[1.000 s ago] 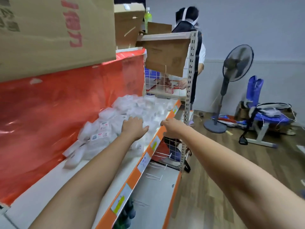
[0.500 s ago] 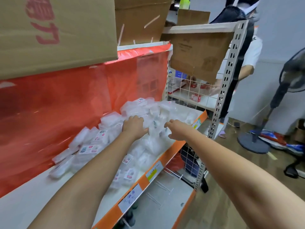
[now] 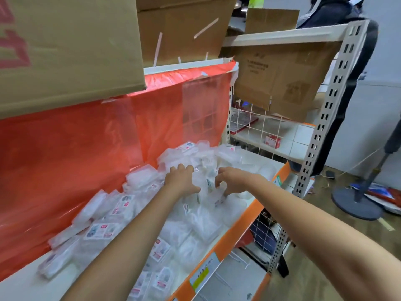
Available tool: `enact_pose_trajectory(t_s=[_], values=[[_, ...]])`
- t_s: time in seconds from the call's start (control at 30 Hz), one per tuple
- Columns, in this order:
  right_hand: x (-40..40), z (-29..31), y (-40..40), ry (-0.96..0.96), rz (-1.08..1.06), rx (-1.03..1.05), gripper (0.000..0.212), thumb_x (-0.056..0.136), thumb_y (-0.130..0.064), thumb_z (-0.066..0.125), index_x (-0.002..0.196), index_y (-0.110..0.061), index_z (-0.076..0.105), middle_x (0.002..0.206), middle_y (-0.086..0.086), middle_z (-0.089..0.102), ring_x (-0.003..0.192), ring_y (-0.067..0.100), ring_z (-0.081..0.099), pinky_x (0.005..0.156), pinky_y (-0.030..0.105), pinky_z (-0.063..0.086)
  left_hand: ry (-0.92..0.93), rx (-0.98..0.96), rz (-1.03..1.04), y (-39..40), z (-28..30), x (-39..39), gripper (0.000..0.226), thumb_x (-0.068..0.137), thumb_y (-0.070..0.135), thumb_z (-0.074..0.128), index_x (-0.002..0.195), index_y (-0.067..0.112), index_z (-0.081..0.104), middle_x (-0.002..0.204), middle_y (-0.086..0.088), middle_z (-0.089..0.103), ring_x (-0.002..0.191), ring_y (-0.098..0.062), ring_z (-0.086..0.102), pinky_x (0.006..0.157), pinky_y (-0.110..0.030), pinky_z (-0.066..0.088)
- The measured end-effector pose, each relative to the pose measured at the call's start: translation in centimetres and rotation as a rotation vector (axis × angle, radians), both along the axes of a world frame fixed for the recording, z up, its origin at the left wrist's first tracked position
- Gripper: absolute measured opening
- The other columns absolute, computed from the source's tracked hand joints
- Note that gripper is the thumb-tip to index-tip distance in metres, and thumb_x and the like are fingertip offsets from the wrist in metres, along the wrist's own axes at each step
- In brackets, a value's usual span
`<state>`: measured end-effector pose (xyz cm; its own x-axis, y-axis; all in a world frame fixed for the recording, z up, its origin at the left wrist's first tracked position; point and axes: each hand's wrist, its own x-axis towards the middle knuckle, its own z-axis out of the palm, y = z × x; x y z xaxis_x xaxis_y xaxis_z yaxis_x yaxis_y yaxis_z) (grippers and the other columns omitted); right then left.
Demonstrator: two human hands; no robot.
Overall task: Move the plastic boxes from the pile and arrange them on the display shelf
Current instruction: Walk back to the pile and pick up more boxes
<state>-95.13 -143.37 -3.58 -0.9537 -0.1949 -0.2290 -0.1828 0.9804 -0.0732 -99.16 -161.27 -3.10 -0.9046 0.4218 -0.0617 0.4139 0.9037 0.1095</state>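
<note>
— Where are the boxes?
— The pile of plastic boxes [image 3: 134, 205] lies jumbled on the display shelf [image 3: 238, 233], pointing every way, mid-frame.
— The hands?
— The left hand [image 3: 181, 181] and right hand [image 3: 233, 181] curl their fingers into the pile; a hold, I cannot tell.

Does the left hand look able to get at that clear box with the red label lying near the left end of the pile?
Probably yes. The left hand is over the pile's middle; the labelled box lies uncovered beside that forearm, with nothing in between.
</note>
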Motion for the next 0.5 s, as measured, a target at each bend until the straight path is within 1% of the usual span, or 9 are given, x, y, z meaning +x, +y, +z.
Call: enact_pose_trajectory(t_s=[0.1,0.23,0.3,0.33,0.37,0.4,0.43,0.47,0.5], values=[[-0.9,0.8,0.4,-0.051,0.014,-0.042,0.043,0.082,-0.019,0.071,0.122,-0.017,0.056,0.125,0.005,0.048,0.11,0.023,0.05,0.085,0.028,0.041,-0.029,0.051,-0.009,-0.1,0.7,-0.5,0.064,0.082,0.041,0.062,0.139,0.022,0.04,0.133,-0.008,0.046,0.12,-0.029,0.044,0.089,-0.034,0.041],[-2.0,1.9,1.4,-0.087,0.013,-0.168,0.043,0.081,-0.021,0.071,0.121,-0.021,0.056,0.115,-0.005,0.052,0.11,0.018,0.05,0.091,0.028,0.042,-0.116,0.28,0.043,-0.6,1.6,-1.1,0.051,0.083,0.038,0.061,0.132,0.027,0.051,0.132,0.004,0.055,0.116,-0.015,0.052,0.083,-0.022,0.037],[-2.4,2.3,2.1,-0.087,0.02,-0.339,0.039,0.08,-0.02,0.072,0.116,-0.021,0.059,0.114,-0.005,0.056,0.109,0.018,0.053,0.095,0.03,0.043,-0.17,0.417,0.094,-0.9,1.8,-1.2,0.041,0.085,0.038,0.062,0.124,0.026,0.059,0.121,0.01,0.059,0.108,-0.012,0.054,0.08,-0.023,0.037],[-2.5,2.4,2.5,-0.085,0.023,-0.462,0.034,0.08,-0.019,0.073,0.112,-0.021,0.061,0.114,-0.003,0.059,0.107,0.018,0.055,0.096,0.032,0.044,-0.202,0.494,0.126,-1.1,1.8,-1.4,0.032,0.084,0.039,0.063,0.113,0.025,0.064,0.107,0.011,0.06,0.098,-0.014,0.055,0.076,-0.024,0.038],[-2.5,2.6,2.8,-0.086,0.021,-0.599,0.029,0.08,-0.017,0.072,0.107,-0.02,0.061,0.111,0.0,0.062,0.103,0.019,0.057,0.094,0.032,0.044,-0.23,0.586,0.161,-1.2,1.7,-1.3,0.024,0.082,0.041,0.064,0.097,0.022,0.066,0.089,0.009,0.057,0.085,-0.016,0.055,0.072,-0.027,0.039],[-2.6,2.7,3.1,-0.094,0.013,-0.729,0.025,0.081,-0.015,0.072,0.103,-0.018,0.062,0.108,0.002,0.063,0.098,0.019,0.058,0.091,0.032,0.045,-0.26,0.687,0.198,-1.4,1.7,-1.1,0.025,0.077,0.042,0.065,0.083,0.018,0.063,0.077,0.005,0.05,0.075,-0.018,0.051,0.067,-0.03,0.039],[-2.6,2.8,3.3,-0.104,0.004,-0.839,0.021,0.081,-0.012,0.071,0.1,-0.016,0.061,0.105,0.004,0.064,0.094,0.019,0.058,0.088,0.032,0.045,-0.286,0.793,0.235,-1.5,1.9,-0.8,0.03,0.073,0.043,0.064,0.078,0.014,0.062,0.072,0.002,0.047,0.071,-0.018,0.048,0.063,-0.03,0.039],[-2.8,2.7,3.4,-0.114,-0.007,-0.926,0.019,0.082,-0.011,0.069,0.099,-0.016,0.061,0.104,0.006,0.064,0.092,0.018,0.058,0.087,0.033,0.046,-0.313,0.893,0.279,-1.7,1.9,-0.6,0.034,0.073,0.043,0.063,0.08,0.01,0.063,0.073,-0.001,0.048,0.069,-0.018,0.048,0.058,-0.03,0.039],[-2.9,2.6,3.6,-0.122,-0.02,-1.002,0.018,0.083,-0.009,0.068,0.098,-0.016,0.06,0.105,0.008,0.063,0.092,0.018,0.058,0.086,0.034,0.047,-0.334,0.983,0.323,-1.8,2.0,-0.3,0.032,0.077,0.04,0.062,0.085,0.009,0.066,0.074,-0.002,0.051,0.068,-0.018,0.05,0.053,-0.026,0.039]])
